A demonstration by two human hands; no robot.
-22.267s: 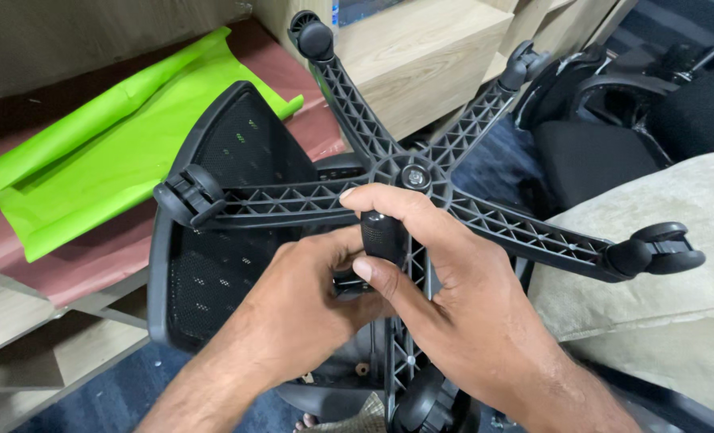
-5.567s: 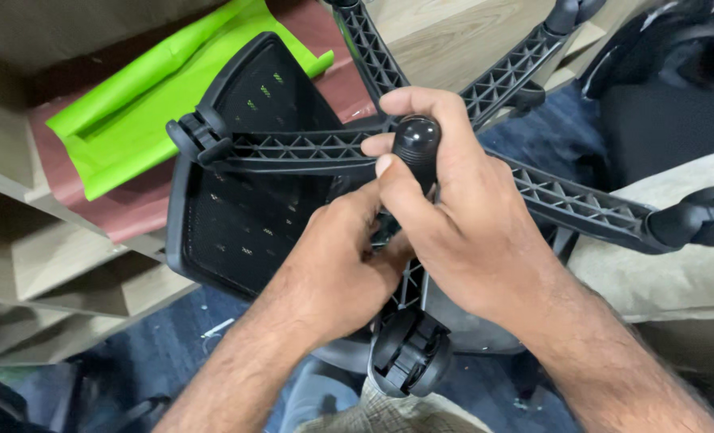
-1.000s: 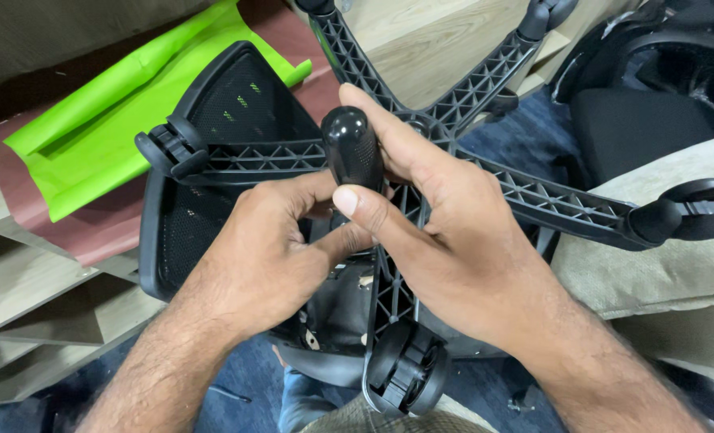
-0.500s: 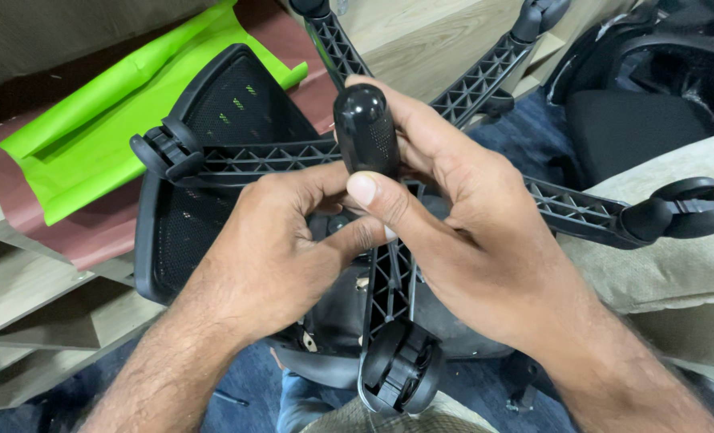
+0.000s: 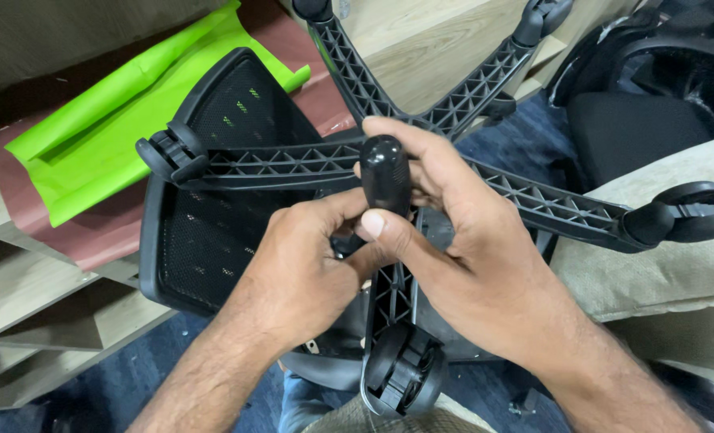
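**Both hands on the black handle at the hub of the chair base**

My right hand point(image 5: 461, 265) is wrapped around a glossy black handle point(image 5: 386, 178) that stands just over the hub of the upturned chair base point(image 5: 533, 200). The thumb presses its near side and the fingers curl behind it, so that grip is closed on the handle. My left hand point(image 5: 309, 273) sits just left of the hub, fingers pinched tight around the lower end of the same handle, touching my right thumb. What lies beneath my fingers, I cannot tell.

The base's ribbed arms spread out from the hub. One runs left to a castor point(image 5: 172, 152), one right to a castor point(image 5: 689, 212), one toward me to a castor point(image 5: 405, 370), and two go up and away from the hub. Under the base, left of the hub, lies a black mesh seat back point(image 5: 204, 232). Farther left of it, a bright green sheet point(image 5: 108, 144) rests on a reddish-brown board point(image 5: 92, 232). Right of the hub lies a beige cushion point(image 5: 677, 273), and beyond it a black office chair point(image 5: 637, 112).
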